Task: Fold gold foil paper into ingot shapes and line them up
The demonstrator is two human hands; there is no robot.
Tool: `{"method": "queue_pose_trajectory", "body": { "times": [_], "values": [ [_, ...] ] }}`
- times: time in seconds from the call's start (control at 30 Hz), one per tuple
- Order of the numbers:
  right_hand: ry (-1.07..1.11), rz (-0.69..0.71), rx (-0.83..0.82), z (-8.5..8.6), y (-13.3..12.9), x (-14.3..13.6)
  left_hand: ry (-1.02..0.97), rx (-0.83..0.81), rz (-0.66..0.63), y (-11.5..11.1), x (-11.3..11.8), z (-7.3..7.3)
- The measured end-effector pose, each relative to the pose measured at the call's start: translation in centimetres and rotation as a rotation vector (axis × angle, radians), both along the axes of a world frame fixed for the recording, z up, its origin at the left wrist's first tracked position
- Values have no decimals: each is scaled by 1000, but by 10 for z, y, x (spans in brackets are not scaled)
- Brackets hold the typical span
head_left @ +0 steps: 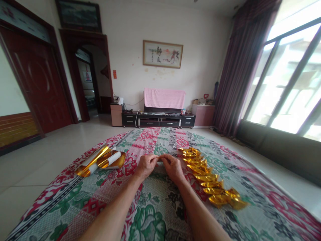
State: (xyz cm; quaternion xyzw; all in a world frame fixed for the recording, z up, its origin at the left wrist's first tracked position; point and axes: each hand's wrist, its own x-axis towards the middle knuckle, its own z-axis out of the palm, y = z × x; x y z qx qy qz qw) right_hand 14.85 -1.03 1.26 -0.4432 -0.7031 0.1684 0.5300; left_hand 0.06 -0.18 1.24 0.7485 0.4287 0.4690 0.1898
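Observation:
Over the middle of a flowered cloth (147, 222), my left hand (146, 165) and my right hand (172, 167) meet at the fingertips. Both are closed in a pinch; what they hold, if anything, is too small and hidden to make out. Right of my right hand, several folded gold foil pieces (210, 178) lie in a slanting row on the cloth. To the left of my left hand are curled gold foil sheets (110, 160) with white undersides.
Beyond the cloth, a low black cabinet (160, 123) stands by the wall, with a pink cloth (164, 98) draped over something on it. A purple curtain (235, 73) and windows are at the right, a red door (37, 77) at the left.

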Motion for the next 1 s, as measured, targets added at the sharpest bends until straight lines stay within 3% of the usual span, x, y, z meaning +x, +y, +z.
{"method": "queue_pose_trajectory", "body": {
  "times": [0.27, 1.0],
  "values": [
    [-14, 44, -2, -2, 1, 1, 46, 40, -4, 0, 0, 0],
    [-39, -12, -7, -6, 6, 1, 103, 76, -16, -1, 1, 0]
  ]
}}
